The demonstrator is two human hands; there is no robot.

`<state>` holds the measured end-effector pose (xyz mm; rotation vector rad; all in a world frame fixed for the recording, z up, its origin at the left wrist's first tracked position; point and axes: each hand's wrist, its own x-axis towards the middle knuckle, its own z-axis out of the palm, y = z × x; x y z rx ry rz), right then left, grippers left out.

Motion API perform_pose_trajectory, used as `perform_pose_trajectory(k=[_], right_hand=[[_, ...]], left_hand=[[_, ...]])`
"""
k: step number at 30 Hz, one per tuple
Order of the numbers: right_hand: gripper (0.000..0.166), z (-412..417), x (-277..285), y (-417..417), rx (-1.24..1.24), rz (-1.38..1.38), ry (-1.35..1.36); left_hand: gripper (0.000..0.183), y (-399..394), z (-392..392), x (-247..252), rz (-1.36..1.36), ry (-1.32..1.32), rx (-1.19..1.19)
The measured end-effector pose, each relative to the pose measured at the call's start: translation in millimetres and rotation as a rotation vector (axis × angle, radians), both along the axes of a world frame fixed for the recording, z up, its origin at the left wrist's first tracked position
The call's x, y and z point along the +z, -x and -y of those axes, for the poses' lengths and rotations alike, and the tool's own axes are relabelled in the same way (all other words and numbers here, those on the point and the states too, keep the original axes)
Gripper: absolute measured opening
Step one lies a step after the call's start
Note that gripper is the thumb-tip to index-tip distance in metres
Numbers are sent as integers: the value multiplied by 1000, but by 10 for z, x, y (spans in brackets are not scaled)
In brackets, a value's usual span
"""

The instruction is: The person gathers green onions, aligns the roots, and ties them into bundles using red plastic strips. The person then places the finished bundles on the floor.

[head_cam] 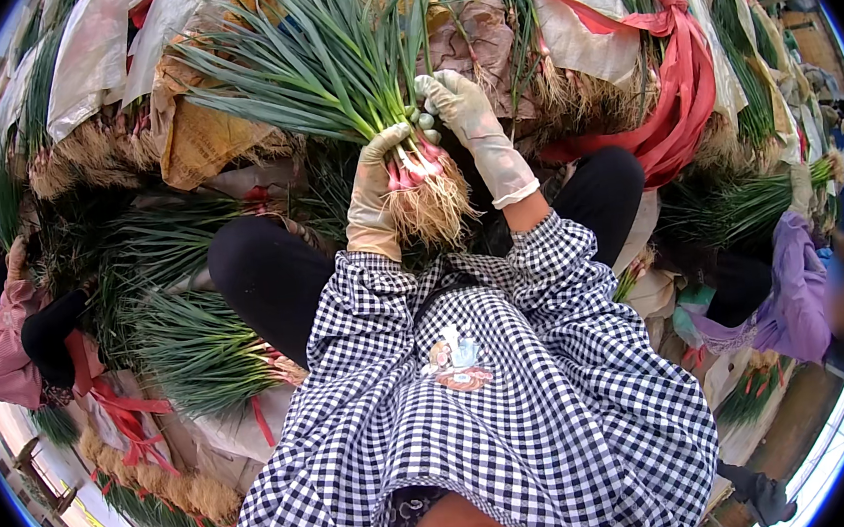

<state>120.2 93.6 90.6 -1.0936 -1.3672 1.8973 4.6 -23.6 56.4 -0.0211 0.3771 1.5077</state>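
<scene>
My left hand (376,188), in a pale soiled glove, is closed around a bunch of green onions (357,81) just above its reddish bulbs. The green leaves fan out up and to the left, and the pale roots hang toward my lap. My right hand (453,103), gloved too, is at the right side of the bunch with its fingers bent. Its fingertips touch the stems near the bulbs; whether it pinches a stem is unclear.
Rows of onions under woven sacks (88,59) stand ahead. Red plastic strips (685,82) hang at the right. More onion bunches (204,350) lie at my left. People sit close by on both sides, one in a pink top (7,345), one in a purple sleeve (793,284).
</scene>
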Motion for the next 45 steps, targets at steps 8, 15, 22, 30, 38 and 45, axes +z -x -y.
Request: perform_pose_trajectory(k=[8, 15, 22, 30, 38, 45], right_hand=[[21, 229, -60, 196, -245, 755, -1032], [8, -218, -332, -87, -668, -1100, 800], [37, -51, -172, -935, 642, 778, -453], [29, -784, 128, -447, 73, 1283, -974], [21, 708, 239, -451, -256, 807, -1251], [35, 622, 542, -244, 51, 593, -614]], left_hand=[[21, -28, -104, -76, -173, 267, 153], [29, -145, -19, 226, 87, -137, 19], [33, -63, 2, 183, 128, -308, 173], [46, -226, 3, 204, 370, -382, 90], [41, -36, -11, 54, 80, -110, 110], [41, 117, 12, -127, 55, -131, 33]])
